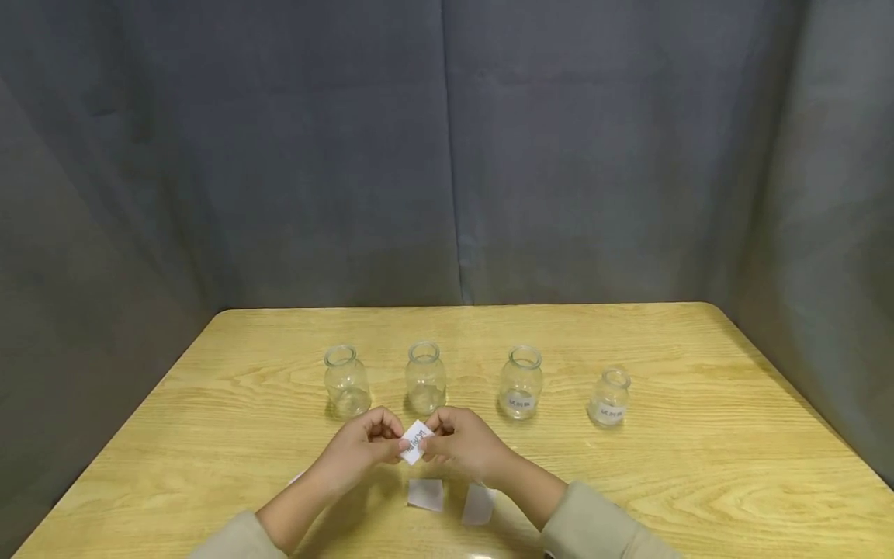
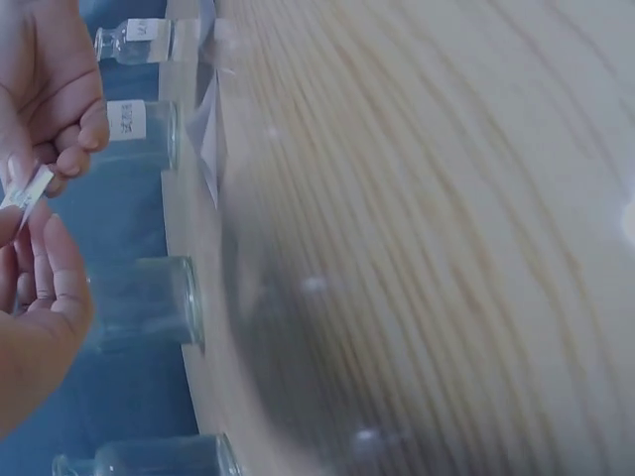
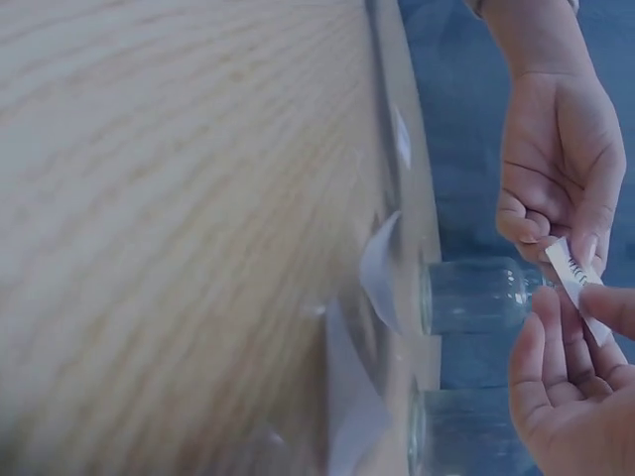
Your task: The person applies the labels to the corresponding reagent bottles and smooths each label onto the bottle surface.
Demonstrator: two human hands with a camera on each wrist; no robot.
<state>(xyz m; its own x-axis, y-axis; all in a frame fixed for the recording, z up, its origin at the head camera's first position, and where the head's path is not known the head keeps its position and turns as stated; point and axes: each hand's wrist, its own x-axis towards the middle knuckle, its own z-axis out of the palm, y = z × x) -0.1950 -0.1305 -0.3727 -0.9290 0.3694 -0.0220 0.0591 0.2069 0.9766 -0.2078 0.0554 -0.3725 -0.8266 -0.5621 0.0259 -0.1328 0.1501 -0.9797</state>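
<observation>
Both hands meet above the table, pinching a small white paper label (image 1: 417,437) with handwritten black marks. My left hand (image 1: 355,450) grips its left edge between thumb and fingers. On the opposite edge, the thumb and fingers of my right hand (image 1: 469,444) hold it too. The right wrist view shows the label (image 3: 572,281) nearly edge-on between the hands. Just beyond the hands stand two unlabelled glass jars, one at left (image 1: 345,382) and one in the middle (image 1: 425,376). Farther right are a labelled jar (image 1: 521,376) and a smaller labelled jar (image 1: 610,397).
Two white paper pieces lie near the table's front, one below the label (image 1: 425,494) and another (image 1: 478,506) by the right wrist. A paper corner (image 1: 295,479) shows beside the left wrist. Dark grey curtains (image 1: 335,155) enclose the wooden table (image 1: 705,466).
</observation>
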